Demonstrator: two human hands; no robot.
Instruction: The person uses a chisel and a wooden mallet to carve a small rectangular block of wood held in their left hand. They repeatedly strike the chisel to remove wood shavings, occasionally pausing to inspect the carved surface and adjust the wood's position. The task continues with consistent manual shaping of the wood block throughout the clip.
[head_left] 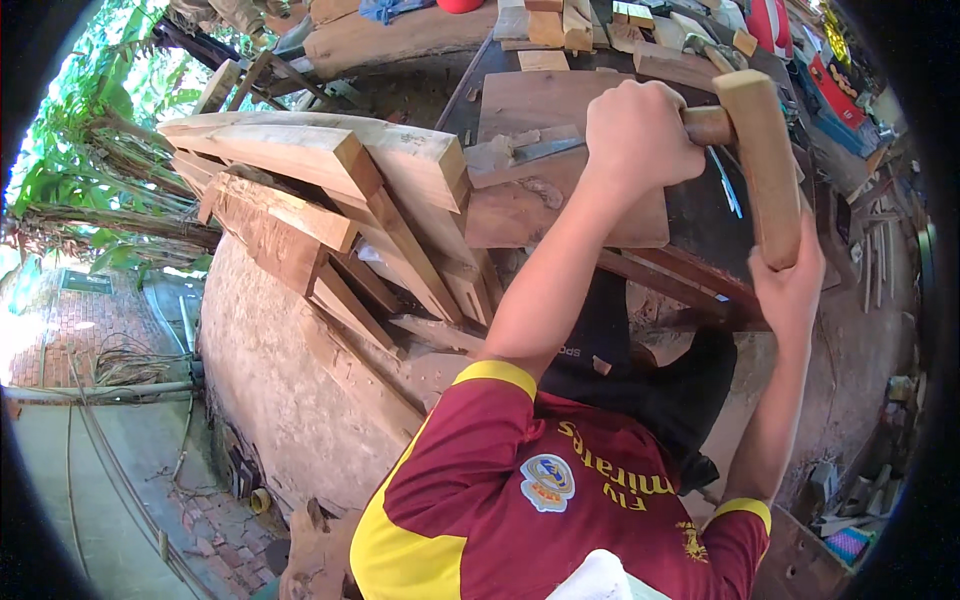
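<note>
A wooden mallet (768,170) is held up in front of me over the workbench. My left hand (640,135) is a fist wrapped round its short round handle. With its fingers at the lower end of the block-shaped head, my right hand (790,280) grips the mallet too. Below my left hand, a flat wooden board (610,215) lies on the dark workbench (500,62). A chisel-like tool with a flat metal blade (548,150) rests on that board beside my left wrist, partly hidden.
Long wooden beams and frame pieces (300,160) lean together to the left of the bench. Wood blocks (560,25) are piled at its far side, with a hammer (708,48) close by. Tools and scraps line the right edge. Pipes (110,390) run along the lower left.
</note>
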